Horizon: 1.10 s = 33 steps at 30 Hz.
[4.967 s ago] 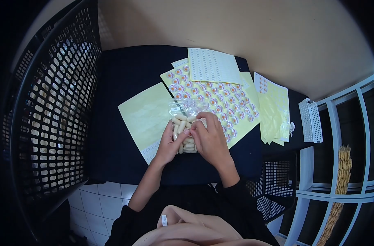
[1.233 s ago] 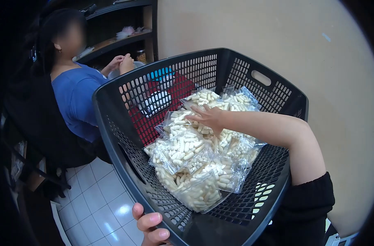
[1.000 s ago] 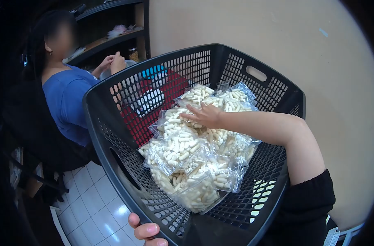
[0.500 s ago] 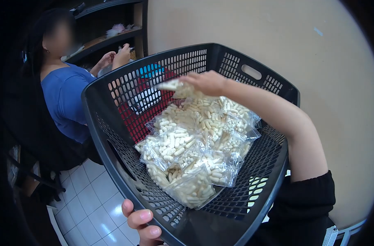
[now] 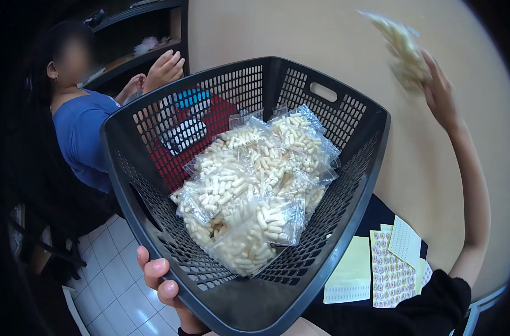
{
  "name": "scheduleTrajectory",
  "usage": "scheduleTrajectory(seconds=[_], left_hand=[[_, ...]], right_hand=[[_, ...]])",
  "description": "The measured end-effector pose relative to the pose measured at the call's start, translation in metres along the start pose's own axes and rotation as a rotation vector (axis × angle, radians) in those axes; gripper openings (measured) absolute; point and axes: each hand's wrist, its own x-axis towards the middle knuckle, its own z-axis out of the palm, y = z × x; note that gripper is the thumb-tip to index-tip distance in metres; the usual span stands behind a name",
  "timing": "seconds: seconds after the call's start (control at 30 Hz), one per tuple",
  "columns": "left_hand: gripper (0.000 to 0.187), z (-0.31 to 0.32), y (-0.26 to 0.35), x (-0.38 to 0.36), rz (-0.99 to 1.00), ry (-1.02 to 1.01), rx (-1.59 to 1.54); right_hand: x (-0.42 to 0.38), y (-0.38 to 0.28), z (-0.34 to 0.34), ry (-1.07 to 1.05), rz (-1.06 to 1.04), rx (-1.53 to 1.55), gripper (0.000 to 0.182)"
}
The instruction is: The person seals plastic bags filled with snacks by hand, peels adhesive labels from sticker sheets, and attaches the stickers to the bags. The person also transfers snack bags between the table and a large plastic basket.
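A black plastic basket [image 5: 255, 305] tilts in front of me, with several clear bags of whitish capsules [image 5: 255, 185] heaped inside. My left hand [image 5: 164, 283] grips the basket's near left rim, its fingertips curled over the edge. Up at the right, clear of the basket, my right hand [image 5: 440, 92] holds a bag of capsules [image 5: 400, 50], slightly blurred, against the backdrop of the wall.
A person in a blue top [image 5: 81, 131] stands at the left, both hands raised near dark shelves [image 5: 137, 61]. Sticker sheets [image 5: 390, 274] and a pale yellow sheet [image 5: 350, 269] lie below right. Tiled floor [image 5: 112, 280] shows at lower left.
My right hand has moved from over the basket up to the right with a bag in it. The basket has shifted slightly left, and the sheets have come into view.
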Motion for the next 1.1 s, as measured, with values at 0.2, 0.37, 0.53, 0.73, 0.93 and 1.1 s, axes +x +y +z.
scheduleTrajectory(seconds=[0.2, 0.37, 0.53, 0.73, 0.93, 1.1], left_hand=[[0.039, 0.004, 0.004, -0.002, -0.081, 0.035, -0.043], [0.04, 0.0, 0.004, -0.004, -0.081, -0.01, -0.088], [0.042, 0.006, -0.003, -0.01, -0.051, 0.064, -0.04], [0.037, 0.001, -0.033, -0.019, 0.114, 0.095, -0.092], [0.038, 0.019, -0.049, -0.019, 0.248, 0.266, -0.027], [0.039, 0.019, -0.009, 0.008, 0.265, 0.182, 0.144]], right_hand=[[-0.159, 0.009, 0.008, -0.137, 0.186, 0.024, 0.06], [-0.282, -0.014, 0.062, -0.428, 0.239, -0.012, 0.047], [-0.305, -0.077, 0.087, -0.713, -0.012, 0.139, 0.045], [-0.254, -0.1, 0.071, -0.809, -0.004, 0.405, 0.059], [-0.12, -0.048, 0.02, 0.028, 0.107, 0.159, 0.008], [0.024, -0.116, 0.004, 0.061, -0.214, 0.408, 0.013]])
